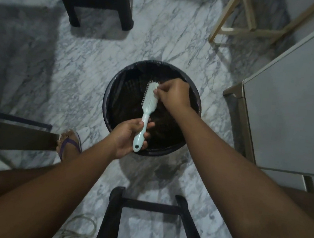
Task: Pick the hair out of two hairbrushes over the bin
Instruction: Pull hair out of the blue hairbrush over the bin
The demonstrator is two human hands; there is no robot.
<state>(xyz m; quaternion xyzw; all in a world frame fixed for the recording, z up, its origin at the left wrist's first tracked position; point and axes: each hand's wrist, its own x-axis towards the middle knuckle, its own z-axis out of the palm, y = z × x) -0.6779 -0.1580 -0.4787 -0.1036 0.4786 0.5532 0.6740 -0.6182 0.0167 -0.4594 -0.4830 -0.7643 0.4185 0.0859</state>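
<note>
A pale mint hairbrush [148, 105] is held over a round black bin [112, 85] lined with a dark bag. My left hand [127, 137] grips the brush by its handle, head pointing away from me, bristles facing left. My right hand [172, 95] is at the top right of the brush head, fingertips pinched against it. Whether hair is between those fingers is too small to tell. Dark clumps lie inside the bin. Only one hairbrush is in view.
The floor is grey-white marble. A black stool [99, 1] stands beyond the bin, and another black stool [150, 224] is close under me. A grey cabinet [297, 109] is at the right, a wooden frame [248, 25] behind it. My sandalled foot [70, 143] is left of the bin.
</note>
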